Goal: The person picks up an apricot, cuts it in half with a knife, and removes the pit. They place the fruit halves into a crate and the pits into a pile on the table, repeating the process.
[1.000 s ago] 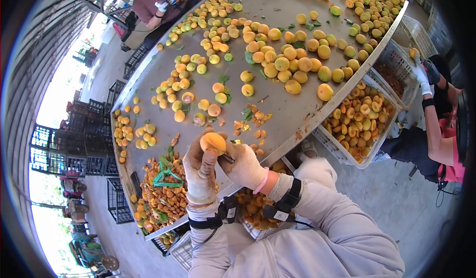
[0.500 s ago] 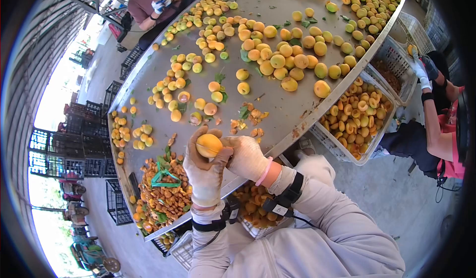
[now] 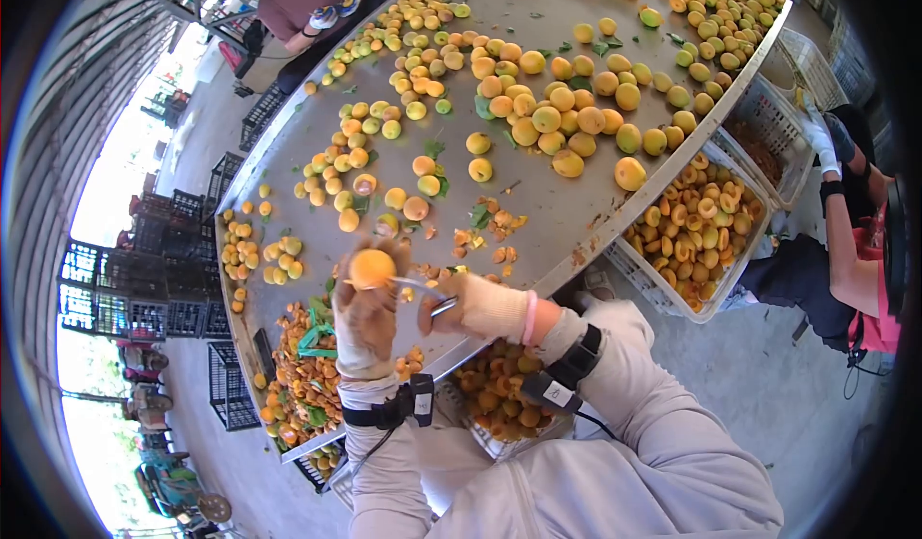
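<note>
Apricot, gripped in the gloved left hand above the steel table, meets the small knife clenched in the right hand, so halving seems underway, and next likely comes prying out its pit.

Open-air fruit-processing shed, long steel sorting table heaped with apricots, stacked plastic crates, gloved co-workers

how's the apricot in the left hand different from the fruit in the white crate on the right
The apricot is whole, round and held up in the left hand; the crate fruit is halved, with open hollow faces, lying piled. One is single, the others many. Both are orange.
</note>
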`<state>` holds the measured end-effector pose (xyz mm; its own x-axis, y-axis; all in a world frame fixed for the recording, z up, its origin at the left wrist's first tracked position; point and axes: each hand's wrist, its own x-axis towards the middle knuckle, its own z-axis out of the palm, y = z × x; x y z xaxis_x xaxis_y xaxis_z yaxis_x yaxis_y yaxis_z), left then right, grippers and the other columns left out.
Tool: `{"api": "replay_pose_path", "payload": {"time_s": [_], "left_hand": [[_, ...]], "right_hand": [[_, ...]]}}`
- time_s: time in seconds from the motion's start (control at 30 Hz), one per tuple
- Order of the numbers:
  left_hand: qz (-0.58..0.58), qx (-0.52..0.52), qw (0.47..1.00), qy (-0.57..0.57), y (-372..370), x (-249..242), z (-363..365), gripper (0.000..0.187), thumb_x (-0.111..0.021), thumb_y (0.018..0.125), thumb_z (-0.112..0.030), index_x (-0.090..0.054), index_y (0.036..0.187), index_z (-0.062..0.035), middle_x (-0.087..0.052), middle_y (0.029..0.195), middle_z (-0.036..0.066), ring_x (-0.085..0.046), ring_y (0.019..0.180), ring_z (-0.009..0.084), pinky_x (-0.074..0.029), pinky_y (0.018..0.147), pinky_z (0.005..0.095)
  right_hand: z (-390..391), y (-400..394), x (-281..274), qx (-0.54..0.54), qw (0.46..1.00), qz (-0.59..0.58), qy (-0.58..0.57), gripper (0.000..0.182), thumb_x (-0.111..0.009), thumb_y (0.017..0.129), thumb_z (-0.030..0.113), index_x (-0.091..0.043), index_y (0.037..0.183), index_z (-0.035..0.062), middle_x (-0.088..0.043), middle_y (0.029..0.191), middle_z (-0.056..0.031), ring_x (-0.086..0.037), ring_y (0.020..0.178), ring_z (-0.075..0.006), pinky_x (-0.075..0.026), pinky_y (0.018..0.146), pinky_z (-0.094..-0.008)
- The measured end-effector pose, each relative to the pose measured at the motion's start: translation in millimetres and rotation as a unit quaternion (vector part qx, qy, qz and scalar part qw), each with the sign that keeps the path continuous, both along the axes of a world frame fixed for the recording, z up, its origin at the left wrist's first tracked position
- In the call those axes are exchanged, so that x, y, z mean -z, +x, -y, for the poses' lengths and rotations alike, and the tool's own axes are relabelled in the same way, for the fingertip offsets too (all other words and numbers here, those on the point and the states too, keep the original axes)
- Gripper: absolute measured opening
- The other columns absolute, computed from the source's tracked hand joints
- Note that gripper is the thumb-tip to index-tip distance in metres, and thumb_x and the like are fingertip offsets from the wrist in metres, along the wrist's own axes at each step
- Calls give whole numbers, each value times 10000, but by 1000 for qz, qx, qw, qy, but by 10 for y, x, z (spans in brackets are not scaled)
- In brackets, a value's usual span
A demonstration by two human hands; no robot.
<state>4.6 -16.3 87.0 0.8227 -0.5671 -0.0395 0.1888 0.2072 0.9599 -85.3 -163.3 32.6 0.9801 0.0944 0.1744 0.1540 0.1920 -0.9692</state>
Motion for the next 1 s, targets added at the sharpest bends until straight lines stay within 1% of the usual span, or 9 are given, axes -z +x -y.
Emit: {"api": "replay_pose_path", "payload": {"time_s": [0.1, 0.23, 0.33, 0.37, 0.47, 0.5, 0.63, 0.77, 1.0], "left_hand": [[159, -71, 969, 176, 173, 78, -117, 626, -706, 709, -9, -489, 1296, 22, -617, 1000, 99, -613, 910, 188, -500, 823, 290], [398, -71, 859, 313, -35, 286, -3, 551, -730, 689, -23, -531, 1202, -3, -651, 917, 102, -651, 819, 179, -530, 760, 311], [450, -27, 818, 358, -223, 142, 110, 495, -721, 712, -26, -542, 1172, -3, -662, 889, 104, -663, 804, 186, -534, 767, 308], [390, -12, 866, 311, -181, 204, 73, 405, -665, 774, -9, -545, 1160, 16, -667, 908, 111, -669, 797, 211, -538, 760, 305], [199, -14, 952, 233, -93, 127, -30, 337, -582, 844, -36, -546, 1171, 36, -667, 946, 138, -668, 795, 235, -547, 749, 329], [-7, 12, 998, 57, -51, 77, -75, 373, -536, 898, -117, -512, 1229, 54, -661, 977, 166, -663, 784, 245, -552, 711, 342], [-89, -46, 995, 15, -223, 79, 68, 417, -449, 974, -273, -485, 1232, 53, -654, 954, 167, -630, 692, 222, -520, 614, 305], [-117, -42, 981, 151, -214, 286, 42, 400, -457, 968, -333, -556, 1138, 15, -650, 863, 136, -518, 535, 149, -398, 463, 252], [-23, -6, 972, 234, -316, 612, 41, 307, -512, 948, -346, -584, 1015, -56, -619, 724, 101, -527, 497, 132, -349, 392, 226]], "right_hand": [[64, 49, 34, 102, 957, -168, 212, 212, -690, 814, 239, -654, 937, 70, -642, 823, -69, -624, 747, -204, -506, 666, -300], [-71, 46, -47, 315, 943, 14, -108, 408, -717, 759, 304, -633, 1054, 34, -669, 889, -96, -651, 798, -265, -518, 727, -328], [-18, 115, -5, 250, 965, -5, -81, 432, -695, 769, 313, -614, 1093, 39, -674, 883, -116, -650, 778, -296, -518, 726, -342], [86, 84, -37, 160, 984, -75, -32, 406, -680, 791, 285, -606, 1117, 55, -665, 830, -105, -659, 757, -233, -525, 647, -319], [168, 42, -67, 79, 962, -202, 166, 338, -658, 817, 256, -620, 1096, 70, -641, 782, -72, -631, 653, -142, -494, 527, -266], [146, 47, -45, 77, 938, -147, 305, 294, -638, 851, 240, -620, 1090, 71, -617, 771, -39, -564, 559, -72, -441, 461, -205], [186, 121, -46, 187, 908, -123, 353, 263, -575, 932, 264, -602, 1094, 59, -618, 772, -33, -508, 475, -83, -396, 422, -197], [137, 154, -7, 288, 842, -5, 457, 313, -512, 980, 340, -596, 1082, 56, -634, 780, -52, -498, 463, -72, -376, 399, -203], [9, 50, -180, 287, 869, 66, 397, 256, -547, 961, 262, -611, 1076, 42, -645, 801, -40, -504, 539, -28, -372, 433, -170]]}}
